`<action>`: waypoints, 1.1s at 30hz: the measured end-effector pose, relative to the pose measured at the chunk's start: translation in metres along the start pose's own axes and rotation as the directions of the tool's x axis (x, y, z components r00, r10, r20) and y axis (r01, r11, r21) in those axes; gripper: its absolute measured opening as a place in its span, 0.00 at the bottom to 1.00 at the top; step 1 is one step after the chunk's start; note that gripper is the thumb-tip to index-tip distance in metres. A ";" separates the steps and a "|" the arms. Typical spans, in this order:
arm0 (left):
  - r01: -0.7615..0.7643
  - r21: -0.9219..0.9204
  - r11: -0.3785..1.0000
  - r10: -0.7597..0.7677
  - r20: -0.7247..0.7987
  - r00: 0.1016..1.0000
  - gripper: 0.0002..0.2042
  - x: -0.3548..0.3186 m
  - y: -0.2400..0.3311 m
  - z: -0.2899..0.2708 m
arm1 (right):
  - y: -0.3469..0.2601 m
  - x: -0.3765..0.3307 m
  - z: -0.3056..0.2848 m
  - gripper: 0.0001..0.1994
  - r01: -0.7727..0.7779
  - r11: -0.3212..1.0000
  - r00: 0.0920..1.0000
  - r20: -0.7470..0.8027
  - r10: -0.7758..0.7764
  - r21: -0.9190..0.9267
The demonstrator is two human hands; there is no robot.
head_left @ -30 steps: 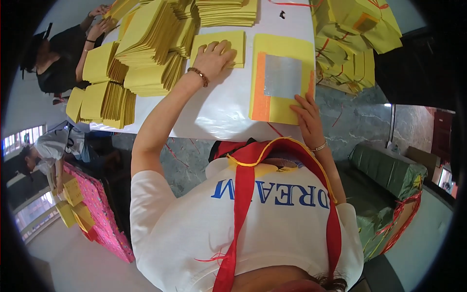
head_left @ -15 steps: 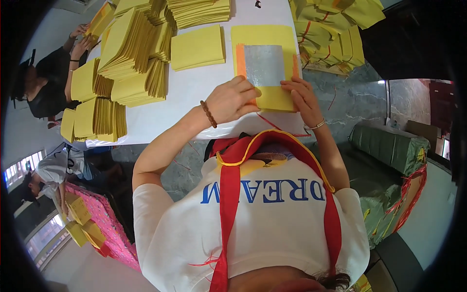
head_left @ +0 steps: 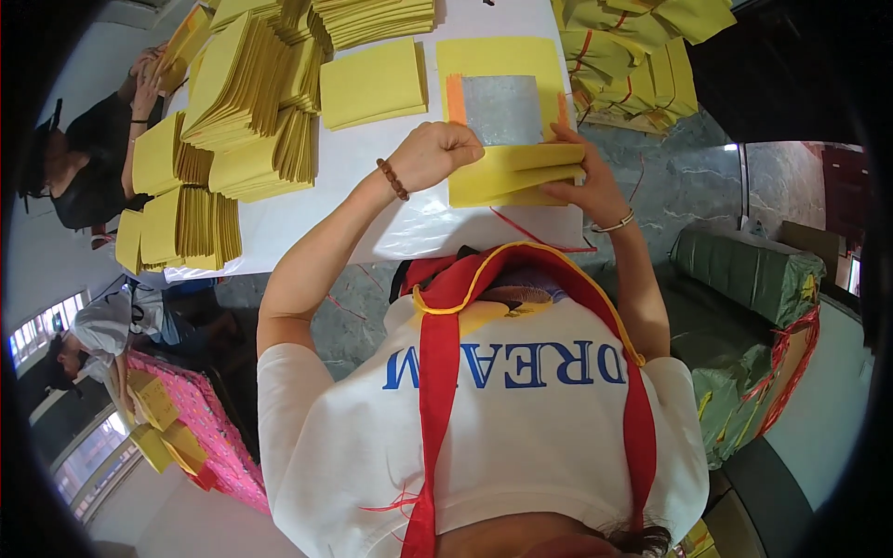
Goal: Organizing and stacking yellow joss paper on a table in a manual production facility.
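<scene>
On the white-covered table in front of me lies yellow paper (head_left: 507, 58) bearing a silver rectangle (head_left: 500, 107) and an orange strip (head_left: 456, 98) to its left. A near portion, the folded yellow flap (head_left: 526, 166), is raised in layers over the silver's lower edge. My left hand (head_left: 437, 153) is closed, thumb and fingers pinching the flap's left end. At the right end my right hand (head_left: 595, 181) grips the flap, with fingers above and thumb below. Left of this sits a low pile of folded yellow paper (head_left: 372, 84).
Tall stacks of folded yellow paper (head_left: 233, 88) fill the table's left side. Tied yellow bundles (head_left: 623, 65) stand beyond its right edge. A red string (head_left: 539, 232) lies by the near edge. Green wrapped bales (head_left: 744, 279) stand at right. Two other people work at left.
The near part of the paper has come up and folded toward the silver rectangle. My left hand has shifted slightly up and left; my right hand now grips the flap's end.
</scene>
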State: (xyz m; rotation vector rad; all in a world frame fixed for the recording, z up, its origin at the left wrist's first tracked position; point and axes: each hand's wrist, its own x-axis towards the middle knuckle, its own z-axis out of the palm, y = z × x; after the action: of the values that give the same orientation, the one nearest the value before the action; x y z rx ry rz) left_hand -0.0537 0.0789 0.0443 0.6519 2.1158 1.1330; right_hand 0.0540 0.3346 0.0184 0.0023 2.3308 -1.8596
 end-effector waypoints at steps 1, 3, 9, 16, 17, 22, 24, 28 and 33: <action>-0.005 -0.010 1.000 0.005 0.003 1.000 0.12 0.002 -0.001 -0.001 | -0.001 0.000 -0.001 0.39 0.018 1.000 1.000 0.009 -0.018 0.010; -0.014 -0.058 0.998 0.015 0.006 1.000 0.11 0.004 -0.003 -0.001 | -0.002 0.000 -0.004 0.41 0.056 0.996 0.998 0.019 -0.057 0.072; 0.024 -0.108 0.994 -0.022 0.017 1.000 0.11 0.009 -0.001 -0.002 | -0.005 0.004 -0.003 0.40 -0.024 0.996 1.000 0.008 0.023 0.085; 0.029 -0.117 0.993 -0.025 0.035 0.999 0.12 0.007 0.002 -0.001 | 0.011 0.004 -0.001 0.33 -0.008 0.984 1.000 0.000 0.008 0.181; 0.031 -0.128 0.991 -0.025 0.051 0.998 0.12 0.005 0.003 -0.003 | 0.015 0.006 0.000 0.29 -0.033 0.984 0.999 -0.032 0.039 0.174; -0.240 0.016 0.971 0.237 0.101 0.966 0.20 -0.019 0.004 -0.028 | 0.029 0.009 0.003 0.15 -0.048 0.945 0.989 -0.115 0.090 0.324; -0.520 0.354 0.777 0.538 0.054 0.841 0.24 -0.026 -0.002 -0.029 | 0.031 0.008 0.002 0.13 -0.069 0.945 0.989 -0.102 0.107 0.320; -0.266 0.760 0.593 0.474 -0.062 0.878 0.30 -0.018 -0.019 0.007 | 0.026 0.010 -0.001 0.14 -0.058 0.940 0.992 -0.082 0.091 0.336; -0.285 0.836 0.469 0.688 -0.143 0.712 0.24 -0.018 -0.025 0.016 | 0.003 0.006 -0.014 0.21 0.397 0.786 0.872 -0.071 -0.483 -0.475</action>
State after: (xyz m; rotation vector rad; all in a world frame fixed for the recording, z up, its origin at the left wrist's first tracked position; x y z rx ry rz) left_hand -0.0327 0.0624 0.0219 1.6665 2.9763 0.5940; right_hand 0.0470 0.3482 0.0175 -0.4887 3.0603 -1.4720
